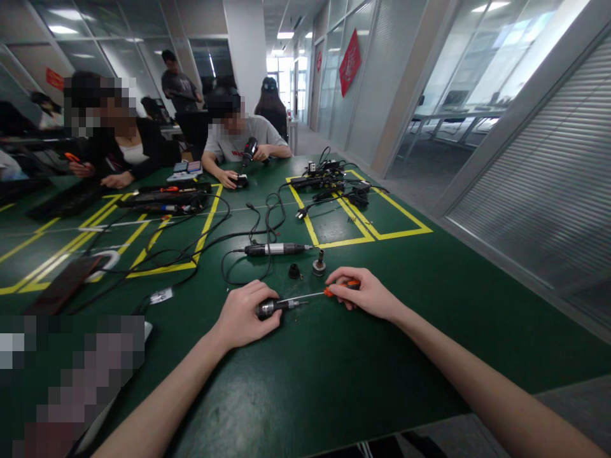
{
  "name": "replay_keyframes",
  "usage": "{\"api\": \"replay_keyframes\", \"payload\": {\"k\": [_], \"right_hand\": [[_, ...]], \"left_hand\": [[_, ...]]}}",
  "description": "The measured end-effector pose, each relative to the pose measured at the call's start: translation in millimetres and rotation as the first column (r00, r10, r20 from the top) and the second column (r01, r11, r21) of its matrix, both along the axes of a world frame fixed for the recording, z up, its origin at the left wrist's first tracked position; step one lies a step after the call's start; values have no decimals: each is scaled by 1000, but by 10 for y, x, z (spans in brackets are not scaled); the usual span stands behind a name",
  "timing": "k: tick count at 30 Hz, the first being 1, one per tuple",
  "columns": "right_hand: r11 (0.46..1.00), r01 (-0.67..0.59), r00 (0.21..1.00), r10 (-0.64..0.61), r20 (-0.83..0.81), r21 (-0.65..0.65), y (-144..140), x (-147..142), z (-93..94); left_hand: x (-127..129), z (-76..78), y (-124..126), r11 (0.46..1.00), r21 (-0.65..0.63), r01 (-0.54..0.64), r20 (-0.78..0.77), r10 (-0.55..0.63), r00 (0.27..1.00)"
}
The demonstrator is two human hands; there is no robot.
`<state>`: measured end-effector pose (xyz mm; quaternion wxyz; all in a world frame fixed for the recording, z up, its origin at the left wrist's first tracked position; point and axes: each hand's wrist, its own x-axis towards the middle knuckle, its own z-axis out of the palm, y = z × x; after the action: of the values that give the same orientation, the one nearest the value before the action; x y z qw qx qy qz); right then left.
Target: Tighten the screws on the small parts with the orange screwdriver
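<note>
Screwdriver (pixel 328 292) — pinched in the right hand (pixel 363 294), pointing leftward from it — lies roughly parallel to the power tool (pixel 271 307) gripped in the left hand (pixel 245 313).

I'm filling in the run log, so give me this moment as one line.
left grip: black-and-silver tool | right grip: orange screwdriver, pointing toward tool | beyond: corded driver, black part, metal fitting

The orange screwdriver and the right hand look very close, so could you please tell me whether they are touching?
Touching: the head view shows the right hand gripping the orange screwdriver by its handle.
</note>
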<state>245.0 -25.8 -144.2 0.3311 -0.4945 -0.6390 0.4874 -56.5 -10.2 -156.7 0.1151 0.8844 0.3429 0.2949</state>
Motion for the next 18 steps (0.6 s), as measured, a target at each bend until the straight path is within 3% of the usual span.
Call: {"api": "replay_keyframes", "payload": {"k": [3,9,18], "right_hand": [[1000,-20,999,20,40,-9,6,17,-30],[999,19,999,-19,-26,31,18,29,12],[1000,6,999,-7,49,30,3,5,-4]], "left_hand": [[-3,9,-3,1000,3,-5,-8,5,1000],[-3,7,6,1000,17,-1,-6,1,1000],[-18,-2,-1,1000,9,0,-3,0,1000]]}}
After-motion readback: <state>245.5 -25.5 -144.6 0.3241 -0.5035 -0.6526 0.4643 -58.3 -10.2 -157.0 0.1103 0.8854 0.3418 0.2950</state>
